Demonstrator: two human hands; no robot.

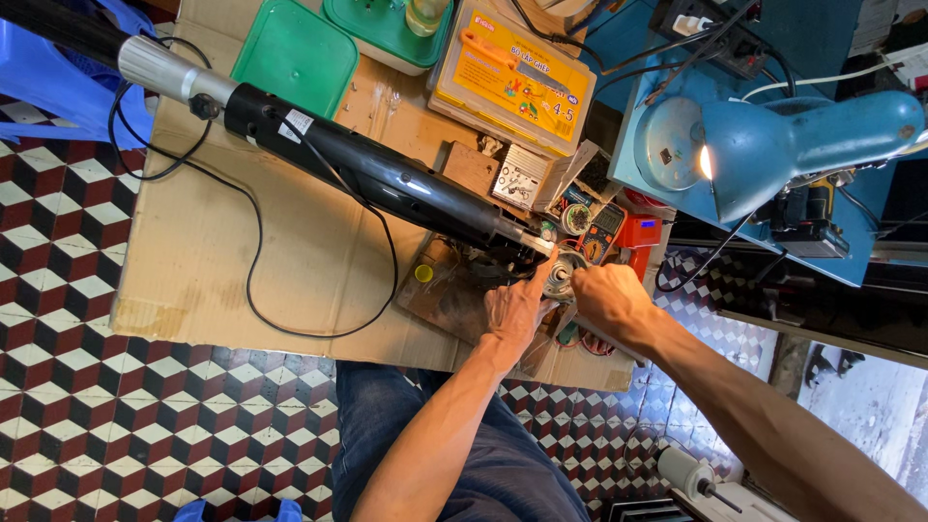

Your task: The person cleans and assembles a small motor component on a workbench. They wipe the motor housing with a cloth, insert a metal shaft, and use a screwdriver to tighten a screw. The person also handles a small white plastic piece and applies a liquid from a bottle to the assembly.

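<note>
At the far left, the black tube (367,174) with its silver end (159,68) lies slantwise across the cardboard (193,251) that covers the surface, and its thin black cable (253,242) loops loosely over the card; a knee or forearm catching that loop could tug the tube and jerk the end being worked on. Next along, a small yellow cap (423,274) sits loose on the wooden board (445,290), near enough to the left wrist to be swept off onto the tiled floor (116,406). The left hand (517,307) lies flat on the board, fingers stretched forward, the forefinger pressing on the round metal part (564,274) at the tube's lower end; that finger sits close to the metal rim and could be pinched if the part shifts. The right hand (604,295) is curled tight just beside the same part (whether it grips a small tool or only the part's edge, I cannot tell), and a slip under force would drive the knuckles toward the orange meter (619,232) and the loose wires around it. Farther right, the lit blue lamp (773,140) hangs close over the work; its hot shade and trailing cords could be knocked by a raised elbow.
</note>
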